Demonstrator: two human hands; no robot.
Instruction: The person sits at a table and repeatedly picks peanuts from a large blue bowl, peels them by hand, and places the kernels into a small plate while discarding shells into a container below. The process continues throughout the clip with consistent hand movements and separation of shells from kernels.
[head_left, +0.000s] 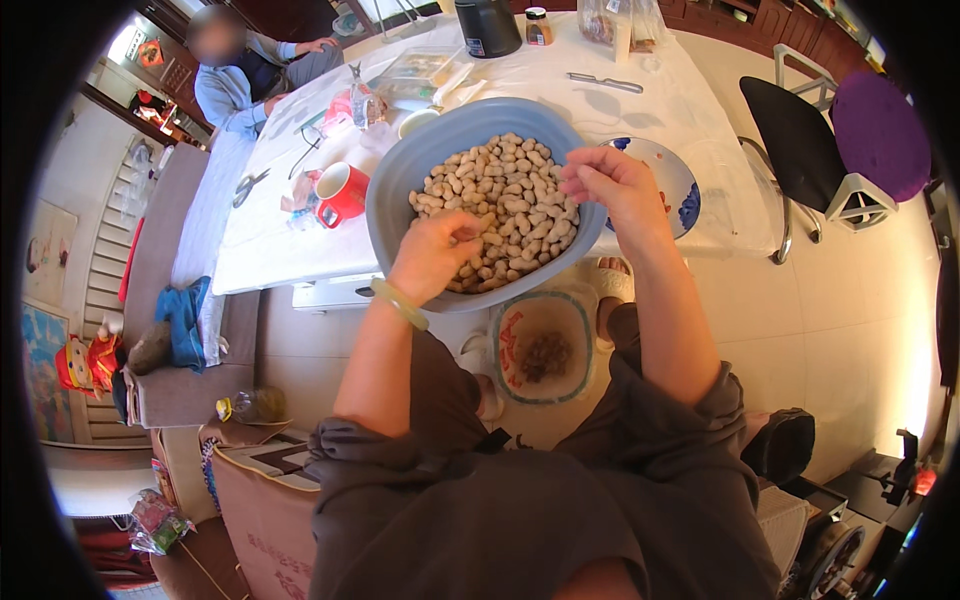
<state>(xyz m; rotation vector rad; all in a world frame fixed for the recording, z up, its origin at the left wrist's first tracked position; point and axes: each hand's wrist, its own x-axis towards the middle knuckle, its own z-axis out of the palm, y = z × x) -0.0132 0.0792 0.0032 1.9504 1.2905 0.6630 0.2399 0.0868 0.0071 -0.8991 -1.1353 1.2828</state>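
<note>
A blue-grey plastic basin (pixel 393 130) full of unshelled peanuts (pixel 505 190) sits at the near edge of the table. My left hand (pixel 432 255), with a pale bangle at its wrist, is over the near left of the peanuts, its fingers curled in; what they hold is hidden. At the basin's right rim my right hand (pixel 615 190) is raised, thumb and fingers drawn together, and I cannot make out anything between them. Partly behind it lies a blue-and-white plate (pixel 672 170) with some small reddish-brown things. Below, between my legs, a plastic-lined tub (pixel 510 360) holds brown shells.
On the white-covered table (pixel 725 200) are a red mug (pixel 341 194), a peeler-like tool (pixel 604 82), a small jar (pixel 538 27), a black container (pixel 487 27) and scissors (pixel 249 187). Another person (pixel 245 75) sits at the far left. A chair (pixel 790 130) stands right.
</note>
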